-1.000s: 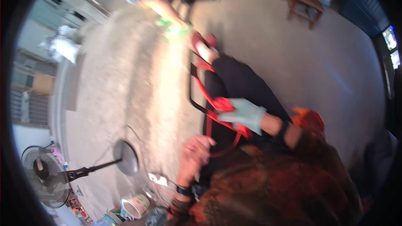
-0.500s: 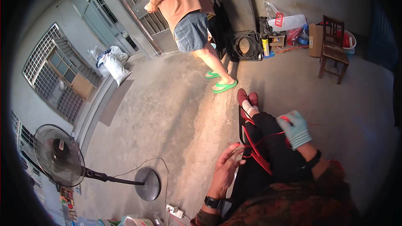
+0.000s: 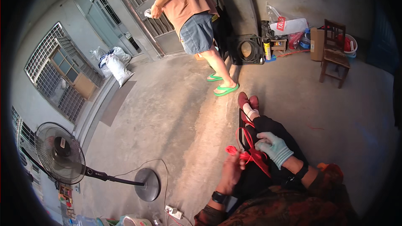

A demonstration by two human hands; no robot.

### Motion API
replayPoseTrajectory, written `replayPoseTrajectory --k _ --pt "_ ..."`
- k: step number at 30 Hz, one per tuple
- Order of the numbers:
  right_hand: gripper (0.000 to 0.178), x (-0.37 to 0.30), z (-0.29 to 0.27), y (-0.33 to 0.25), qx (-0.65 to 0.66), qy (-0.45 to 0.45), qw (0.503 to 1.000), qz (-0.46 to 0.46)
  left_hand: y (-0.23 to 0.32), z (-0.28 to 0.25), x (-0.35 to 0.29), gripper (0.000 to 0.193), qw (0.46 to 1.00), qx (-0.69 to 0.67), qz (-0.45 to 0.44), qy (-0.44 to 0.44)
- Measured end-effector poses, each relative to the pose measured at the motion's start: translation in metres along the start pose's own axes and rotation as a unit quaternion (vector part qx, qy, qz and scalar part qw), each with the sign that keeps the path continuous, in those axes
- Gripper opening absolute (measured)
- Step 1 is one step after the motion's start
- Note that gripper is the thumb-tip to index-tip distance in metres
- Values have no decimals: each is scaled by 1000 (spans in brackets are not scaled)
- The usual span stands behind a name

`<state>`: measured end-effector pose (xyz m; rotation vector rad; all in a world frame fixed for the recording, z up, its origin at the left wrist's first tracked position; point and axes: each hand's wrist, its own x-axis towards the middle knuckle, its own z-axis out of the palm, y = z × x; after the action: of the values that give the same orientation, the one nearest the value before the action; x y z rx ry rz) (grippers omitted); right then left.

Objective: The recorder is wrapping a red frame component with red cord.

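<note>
A bright red cord [image 3: 239, 153], looped and bunched, lies over my lap beside a flat red woven strip [image 3: 260, 164]. My bare left hand [image 3: 231, 170] has its fingers closed on the bunched cord; motion smears them a little. To the right, my right hand [image 3: 274, 148] wears a pale blue-green glove, and its fingers curl together right beside the red loops. Whatever is between those gloved fingertips is too small to make out. Under both hands are my dark trousers [image 3: 276, 132], with a narrow black frame [image 3: 242, 121] next to the legs.
Ahead, a person [image 3: 184, 8] in green flip-flops stands by a barred door. A standing fan [image 3: 60, 152] is at the left, its cable running to a white power strip [image 3: 173, 212]. Along the back are a wooden chair [image 3: 335, 60], a cardboard box [image 3: 317, 44] and white sacks [image 3: 117, 69].
My right hand has come down and left, closer to my left hand. The red cord, stretched between the hands before, is now bunched at the left one.
</note>
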<state>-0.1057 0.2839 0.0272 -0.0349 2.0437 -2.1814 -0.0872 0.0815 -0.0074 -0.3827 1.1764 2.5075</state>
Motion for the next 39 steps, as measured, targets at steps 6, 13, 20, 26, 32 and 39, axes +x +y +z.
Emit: replayPoseTrajectory --k 6,13,20,26,32,39 --pt "63 -21 -8 -37 -319 54 921 -215 40 -22 -44 15 990 139 3 -36" --pt "76 -34 10 -58 -447 -89 828 -327 61 -3 -107 9 954 248 -71 -156" --pt "71 -32 23 -57 -490 -150 775 -369 60 7 -129 31 960 150 -13 -235" --pt "19 -30 17 -65 -288 -284 837 -369 95 19 -140 37 944 61 172 -275" --pt "14 -50 -18 -81 -42 -349 931 -102 96 -5 -117 28 953 257 161 7" --pt "13 -66 -20 -55 76 -278 957 20 32 10 -35 33 941 331 74 -16"
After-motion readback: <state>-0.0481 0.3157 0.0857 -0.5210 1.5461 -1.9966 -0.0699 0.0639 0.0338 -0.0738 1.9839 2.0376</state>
